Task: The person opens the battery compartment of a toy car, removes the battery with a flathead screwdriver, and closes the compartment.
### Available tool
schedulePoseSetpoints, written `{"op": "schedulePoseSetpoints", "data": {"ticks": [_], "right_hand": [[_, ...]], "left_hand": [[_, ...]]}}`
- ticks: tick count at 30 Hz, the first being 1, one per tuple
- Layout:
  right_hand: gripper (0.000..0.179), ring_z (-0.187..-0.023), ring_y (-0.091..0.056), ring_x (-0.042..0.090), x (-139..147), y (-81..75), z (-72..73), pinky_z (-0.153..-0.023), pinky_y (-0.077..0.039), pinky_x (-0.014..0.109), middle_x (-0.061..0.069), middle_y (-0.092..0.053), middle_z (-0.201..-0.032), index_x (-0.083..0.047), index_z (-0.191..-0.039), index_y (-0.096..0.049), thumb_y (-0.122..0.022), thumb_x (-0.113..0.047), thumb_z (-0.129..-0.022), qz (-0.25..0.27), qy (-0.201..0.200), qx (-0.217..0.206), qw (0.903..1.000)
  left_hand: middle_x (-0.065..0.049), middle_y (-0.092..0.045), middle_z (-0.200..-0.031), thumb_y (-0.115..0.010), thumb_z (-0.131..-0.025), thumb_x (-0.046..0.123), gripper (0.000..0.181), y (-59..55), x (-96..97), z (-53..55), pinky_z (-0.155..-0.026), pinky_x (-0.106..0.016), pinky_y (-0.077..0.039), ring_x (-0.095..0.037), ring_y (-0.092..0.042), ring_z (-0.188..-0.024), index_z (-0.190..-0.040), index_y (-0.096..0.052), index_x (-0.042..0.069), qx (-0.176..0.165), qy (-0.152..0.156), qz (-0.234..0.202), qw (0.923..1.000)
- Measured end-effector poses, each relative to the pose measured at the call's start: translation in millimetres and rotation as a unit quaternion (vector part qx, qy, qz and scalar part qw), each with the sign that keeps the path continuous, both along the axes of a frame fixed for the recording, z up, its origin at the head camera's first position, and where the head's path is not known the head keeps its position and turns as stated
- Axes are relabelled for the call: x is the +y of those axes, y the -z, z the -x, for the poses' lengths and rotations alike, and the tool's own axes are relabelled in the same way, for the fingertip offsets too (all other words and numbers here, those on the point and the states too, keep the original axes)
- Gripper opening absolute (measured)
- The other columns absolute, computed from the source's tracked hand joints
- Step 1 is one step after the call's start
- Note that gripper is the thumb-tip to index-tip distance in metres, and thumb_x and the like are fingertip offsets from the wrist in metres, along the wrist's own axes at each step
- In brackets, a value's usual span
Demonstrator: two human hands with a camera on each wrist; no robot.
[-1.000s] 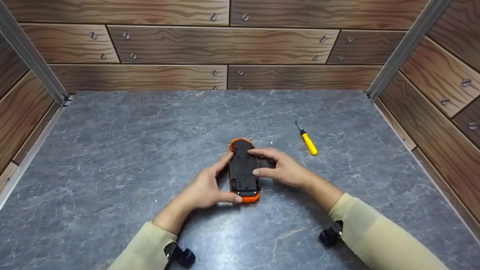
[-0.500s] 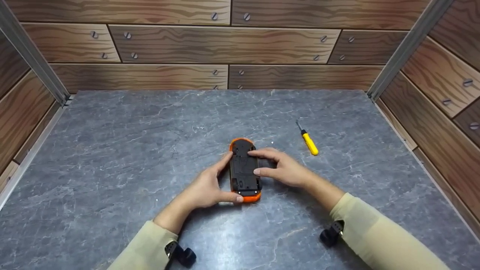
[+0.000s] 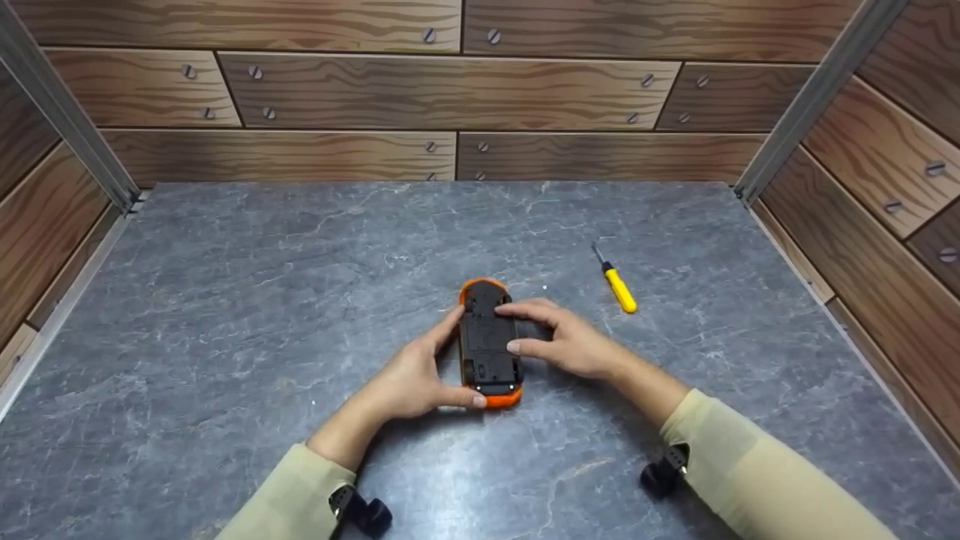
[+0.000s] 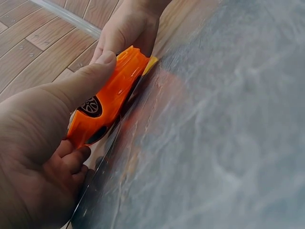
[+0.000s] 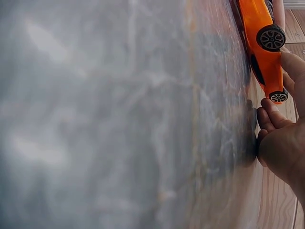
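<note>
A toy car lies upside down on the table, black underside up, its orange body showing at both ends. My left hand holds it from the left, thumb at the near end and fingers along the side. On the right side, my right hand has its index finger and thumb on the edge of the underside. The left wrist view shows the orange body and a wheel beside the left thumb. In the right wrist view, two black wheels of the car show near the right fingers.
A screwdriver with a yellow handle lies to the right, beyond the right hand. Grey marbled tabletop surrounds the car. Wood-patterned walls stand at the back and sides. A tiny white speck lies beyond the right fingers.
</note>
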State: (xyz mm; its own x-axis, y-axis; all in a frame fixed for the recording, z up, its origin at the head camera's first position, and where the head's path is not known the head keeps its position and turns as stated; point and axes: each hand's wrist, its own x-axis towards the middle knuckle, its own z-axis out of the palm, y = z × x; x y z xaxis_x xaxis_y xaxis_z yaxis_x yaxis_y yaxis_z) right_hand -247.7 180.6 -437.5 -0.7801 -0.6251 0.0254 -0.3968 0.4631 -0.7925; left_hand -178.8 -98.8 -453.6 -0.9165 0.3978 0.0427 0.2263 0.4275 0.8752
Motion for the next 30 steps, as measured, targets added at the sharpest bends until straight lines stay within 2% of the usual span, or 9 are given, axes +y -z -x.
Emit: {"op": "schedulePoseSetpoints", "data": {"ticks": [8,20,30], "right_hand": [[0.055,-0.141,-0.049,0.03,0.2,-0.4,0.1,-0.12,-0.035,0.054,0.008,-0.055,-0.152,-0.025,-0.151,-0.061,-0.078,-0.029,-0.099,-0.004,-0.005,0.007,1.0],[0.053,-0.141,-0.048,0.031,1.2,-1.0,0.5,-0.119,-0.035,0.056,0.009,-0.053,-0.154,-0.027,-0.151,-0.059,-0.076,-0.03,-0.1,-0.01,-0.009,-0.007,0.9999],[0.053,-0.14,-0.048,0.031,0.3,-0.5,0.4,-0.119,-0.035,0.054,0.008,-0.052,-0.153,-0.029,-0.15,-0.059,-0.077,-0.029,-0.1,-0.006,-0.007,-0.015,0.9999]], "left_hand": [[-0.012,-0.035,-0.169,-0.101,-0.068,0.045,0.131,-0.1,0.8,0.3,-0.128,-0.043,-0.025,-0.025,-0.034,-0.154,-0.171,-0.024,0.018,0.002,-0.005,0.008,0.9999],[-0.013,-0.04,-0.166,-0.101,-0.068,0.042,0.13,0.4,0.8,-1.2,-0.127,-0.043,-0.027,-0.024,-0.038,-0.152,-0.17,-0.025,0.019,0.011,-0.004,0.009,0.9999],[-0.017,-0.038,-0.167,-0.102,-0.068,0.04,0.131,1.3,0.0,-0.3,-0.127,-0.048,-0.025,-0.031,-0.036,-0.153,-0.171,-0.023,0.018,0.019,0.003,0.013,0.9997]]}}
